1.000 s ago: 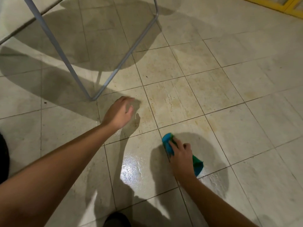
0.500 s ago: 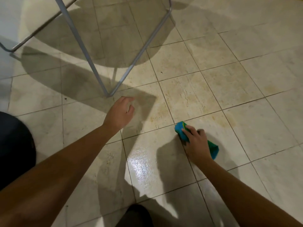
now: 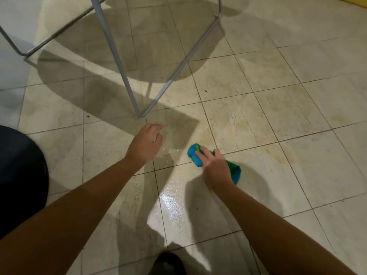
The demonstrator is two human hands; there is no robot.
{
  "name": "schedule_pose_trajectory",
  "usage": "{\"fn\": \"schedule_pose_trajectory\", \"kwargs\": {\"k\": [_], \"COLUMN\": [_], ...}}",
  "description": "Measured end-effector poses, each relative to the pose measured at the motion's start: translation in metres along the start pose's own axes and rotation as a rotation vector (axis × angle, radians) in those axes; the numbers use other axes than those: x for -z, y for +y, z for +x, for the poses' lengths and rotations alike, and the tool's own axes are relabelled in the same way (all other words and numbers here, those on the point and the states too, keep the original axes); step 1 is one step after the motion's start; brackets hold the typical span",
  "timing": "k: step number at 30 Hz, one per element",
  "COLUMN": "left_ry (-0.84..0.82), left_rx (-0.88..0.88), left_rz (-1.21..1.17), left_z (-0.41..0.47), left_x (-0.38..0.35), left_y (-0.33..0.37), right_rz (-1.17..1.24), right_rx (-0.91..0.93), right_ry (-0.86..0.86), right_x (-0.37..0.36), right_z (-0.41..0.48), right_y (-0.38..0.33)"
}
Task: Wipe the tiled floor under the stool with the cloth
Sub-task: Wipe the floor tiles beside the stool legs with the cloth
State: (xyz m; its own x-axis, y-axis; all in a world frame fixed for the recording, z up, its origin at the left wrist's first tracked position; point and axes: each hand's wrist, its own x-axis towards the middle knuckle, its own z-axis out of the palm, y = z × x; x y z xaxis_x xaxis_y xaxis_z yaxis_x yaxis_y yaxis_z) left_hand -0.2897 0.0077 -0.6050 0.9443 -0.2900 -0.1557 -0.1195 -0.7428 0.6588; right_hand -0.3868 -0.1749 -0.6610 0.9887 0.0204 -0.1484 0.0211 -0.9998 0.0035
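Observation:
A blue-and-green cloth (image 3: 195,156) lies bunched on the beige tiled floor (image 3: 258,120), pressed down under my right hand (image 3: 215,167). My left hand (image 3: 146,143) hovers just above the floor with fingers loosely curled, holding nothing, a little in front of the stool's grey metal leg frame (image 3: 127,80). The nearest corner of the frame touches the floor just beyond my left fingertips. The stool's round shadow covers the tiles under it. A wet, shiny patch (image 3: 172,207) spreads on the tiles near me, behind the cloth.
A dark rounded object (image 3: 19,175) sits at the left edge. A dark shape (image 3: 168,263), perhaps a shoe, shows at the bottom. A yellow strip (image 3: 353,1) runs along the far right corner. Brownish stains mark the tiles right of the cloth.
My right hand has slid the cloth forward across the tile line, toward the stool frame. The view has shifted closer to the stool. My left hand has stayed near the frame corner.

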Motion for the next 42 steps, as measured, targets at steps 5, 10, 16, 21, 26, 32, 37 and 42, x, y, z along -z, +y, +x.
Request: {"fn": "schedule_pose_trajectory", "kwargs": {"k": [5,10,16,21,26,32,37,42], "left_ry": [0.039,0.050,0.047,0.070,0.070,0.091,0.102,0.067], "left_rx": [0.027,0.079,0.086,0.078,0.075,0.116,0.107,0.101], "left_rz": [0.023,0.068,0.083,0.045,0.037,0.041,0.023,0.039], "left_z": [-0.004,0.001,0.003,-0.003,-0.002,0.010,0.018,0.020], "left_x": [0.011,0.017,0.015,0.012,0.016,0.019,0.021,0.018], "left_y": [-0.019,-0.034,-0.033,-0.036,-0.043,-0.046,-0.046,-0.047], "right_rz": [0.091,0.137,0.051,0.202,0.162,0.163,0.245,0.217], "right_rx": [-0.193,-0.047,0.169,-0.109,-0.160,0.176,0.095,-0.233], "right_ry": [0.135,0.167,0.084,0.142,0.175,0.082,0.110,0.129], "right_x": [0.005,0.001,-0.004,0.010,0.009,-0.002,0.006,0.012], "right_z": [-0.022,-0.038,0.022,0.026,0.005,0.011,0.071,0.077], "right_y": [0.015,-0.019,-0.036,-0.015,-0.011,-0.052,-0.050,-0.009]}}
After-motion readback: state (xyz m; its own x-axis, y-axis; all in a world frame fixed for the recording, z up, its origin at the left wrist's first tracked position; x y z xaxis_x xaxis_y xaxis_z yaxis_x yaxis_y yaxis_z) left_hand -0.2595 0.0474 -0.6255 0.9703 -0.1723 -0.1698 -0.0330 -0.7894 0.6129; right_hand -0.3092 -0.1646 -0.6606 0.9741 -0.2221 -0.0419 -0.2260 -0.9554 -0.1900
